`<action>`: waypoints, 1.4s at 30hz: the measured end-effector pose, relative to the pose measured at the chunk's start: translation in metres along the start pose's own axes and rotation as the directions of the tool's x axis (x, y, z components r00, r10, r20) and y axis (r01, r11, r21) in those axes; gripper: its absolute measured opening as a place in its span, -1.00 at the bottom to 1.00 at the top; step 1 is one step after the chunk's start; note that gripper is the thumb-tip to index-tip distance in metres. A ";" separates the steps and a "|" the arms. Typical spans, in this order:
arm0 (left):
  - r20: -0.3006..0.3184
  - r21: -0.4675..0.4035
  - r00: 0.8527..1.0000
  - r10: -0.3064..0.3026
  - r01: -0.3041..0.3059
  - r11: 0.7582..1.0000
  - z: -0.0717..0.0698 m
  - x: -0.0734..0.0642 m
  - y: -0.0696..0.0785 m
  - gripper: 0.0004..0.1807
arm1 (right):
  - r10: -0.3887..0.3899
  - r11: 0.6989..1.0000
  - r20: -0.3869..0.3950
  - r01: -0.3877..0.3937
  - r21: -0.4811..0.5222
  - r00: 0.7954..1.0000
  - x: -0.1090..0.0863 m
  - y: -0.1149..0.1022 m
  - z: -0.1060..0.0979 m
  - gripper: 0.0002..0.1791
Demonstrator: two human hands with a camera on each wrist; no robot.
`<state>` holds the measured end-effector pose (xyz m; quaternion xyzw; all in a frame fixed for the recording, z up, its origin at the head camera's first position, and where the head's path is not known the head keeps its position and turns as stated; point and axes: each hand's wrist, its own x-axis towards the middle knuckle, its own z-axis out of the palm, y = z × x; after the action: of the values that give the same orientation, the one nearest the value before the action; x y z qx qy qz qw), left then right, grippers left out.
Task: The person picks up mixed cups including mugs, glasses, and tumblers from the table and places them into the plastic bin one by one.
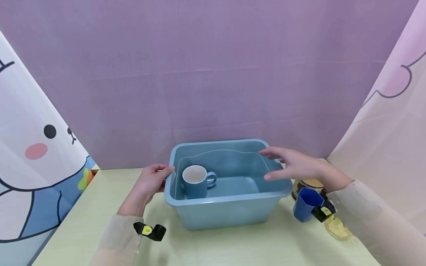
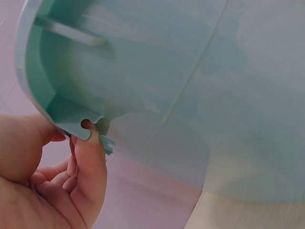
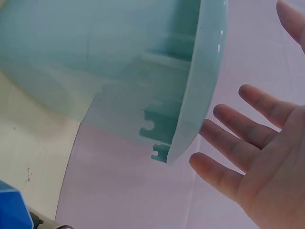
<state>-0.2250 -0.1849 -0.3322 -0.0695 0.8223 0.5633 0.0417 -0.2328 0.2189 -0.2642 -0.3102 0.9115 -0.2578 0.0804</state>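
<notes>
Pinching the blue tub (image 1: 229,212) at its left end, the left hand (image 1: 151,181) reaches forward, the right hand (image 1: 291,164) spreads released near the other end, and the tub stands on the worktop (image 1: 110,207) before purple cloth (image 1: 213,74).

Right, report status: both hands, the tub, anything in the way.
Left hand grips tub at left. Right hand spread at right end, gripping nothing. Mug inside tub. Blue cup near right end, possibly in the way.

head view bright, even | soft shadows on table (image 1: 229,244) | wrist views dimmer, hazy | glints on tub rim (image 3: 206,71)
</notes>
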 end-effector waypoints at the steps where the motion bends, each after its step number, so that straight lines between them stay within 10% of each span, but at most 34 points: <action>1: 0.001 -0.002 1.000 0.001 -0.001 1.000 0.000 0.000 0.000 -0.48 | 0.000 1.000 0.000 0.000 0.001 1.000 0.000 0.000 0.000 -0.20; 42: 0.002 -0.007 1.000 -0.006 0.006 1.000 -0.004 -0.002 -0.001 -0.47 | 0.023 1.000 -0.158 -0.019 0.022 0.987 -0.026 0.026 -0.002 -0.28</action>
<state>-0.2231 -0.1887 -0.3315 -0.0718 0.8201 0.5660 0.0439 -0.2267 0.2529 -0.2762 -0.2783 0.9155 -0.2901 0.0136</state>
